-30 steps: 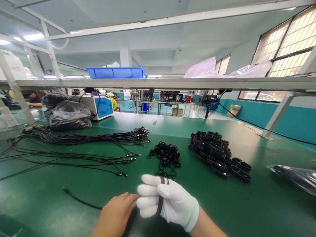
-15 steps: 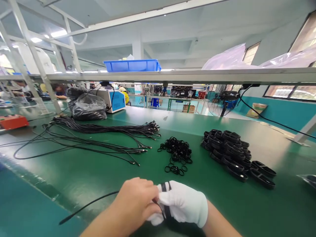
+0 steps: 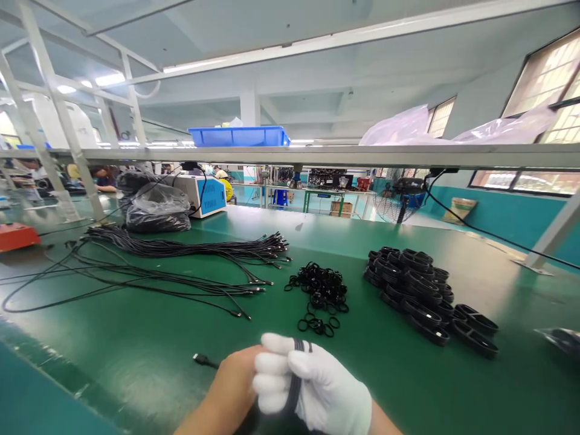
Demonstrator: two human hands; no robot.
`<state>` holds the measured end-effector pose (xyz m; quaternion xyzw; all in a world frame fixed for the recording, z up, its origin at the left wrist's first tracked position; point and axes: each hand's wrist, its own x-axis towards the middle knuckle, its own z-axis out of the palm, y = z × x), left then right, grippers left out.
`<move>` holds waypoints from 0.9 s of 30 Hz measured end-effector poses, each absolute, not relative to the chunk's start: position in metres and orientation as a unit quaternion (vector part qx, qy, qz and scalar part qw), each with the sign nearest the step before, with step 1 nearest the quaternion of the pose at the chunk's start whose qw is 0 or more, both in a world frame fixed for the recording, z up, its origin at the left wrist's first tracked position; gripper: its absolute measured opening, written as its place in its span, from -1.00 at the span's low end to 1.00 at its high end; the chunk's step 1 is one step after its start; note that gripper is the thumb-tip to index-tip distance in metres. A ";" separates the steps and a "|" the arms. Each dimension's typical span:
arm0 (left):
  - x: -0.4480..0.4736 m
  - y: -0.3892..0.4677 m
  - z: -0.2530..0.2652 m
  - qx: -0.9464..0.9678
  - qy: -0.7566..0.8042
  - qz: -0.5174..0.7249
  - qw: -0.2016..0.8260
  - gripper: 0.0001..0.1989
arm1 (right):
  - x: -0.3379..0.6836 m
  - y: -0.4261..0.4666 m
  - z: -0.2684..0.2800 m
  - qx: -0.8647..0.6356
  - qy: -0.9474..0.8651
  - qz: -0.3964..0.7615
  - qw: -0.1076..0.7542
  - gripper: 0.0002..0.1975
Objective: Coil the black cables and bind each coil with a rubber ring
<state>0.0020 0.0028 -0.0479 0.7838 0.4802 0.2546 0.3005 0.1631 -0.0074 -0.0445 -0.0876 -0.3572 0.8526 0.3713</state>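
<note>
My right hand (image 3: 317, 383), in a white glove, has a black cable (image 3: 295, 386) looped in several turns around its fingers, with the thumb resting against the turns. My bare left hand (image 3: 238, 380) is close against the gloved fingers, its own fingertips hidden behind them. A short length of cable with its plug end (image 3: 205, 361) sticks out to the left of my left hand. Just beyond the hands lies a heap of small black rings (image 3: 321, 287), a few of them loose at the near side.
A bundle of straight black cables (image 3: 190, 246) lies to the left. Coiled cables (image 3: 417, 284) are piled to the right. A plastic bag (image 3: 158, 208), a blue-and-white machine (image 3: 206, 194) and a red box (image 3: 18, 236) stand farther back. A shelf (image 3: 317, 156) crosses above the green table (image 3: 158, 356).
My left hand has moved behind the gloved fingers. The cable's free end has shortened to a stub beside it. More cable lies around my right hand. The view has tilted up slightly.
</note>
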 end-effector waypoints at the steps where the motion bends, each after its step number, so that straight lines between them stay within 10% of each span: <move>1: 0.001 -0.001 -0.051 0.791 0.499 0.239 0.260 -0.77 | 0.165 -0.005 -0.042 -0.086 -0.320 0.846 0.417 -0.61; 12: 0.027 -0.035 -0.045 0.873 0.465 0.112 -0.095 -0.80 | 0.169 0.000 -0.046 -0.277 -0.275 0.778 0.493 -0.53; 23: -0.008 0.020 0.018 0.909 0.351 0.063 0.217 -0.90 | 0.155 -0.019 -0.057 -0.193 -0.322 0.895 0.239 -0.62; 27: -0.011 0.021 0.008 0.917 0.346 0.148 0.135 -0.97 | 0.151 -0.016 -0.068 -0.255 -0.324 0.872 0.265 -0.67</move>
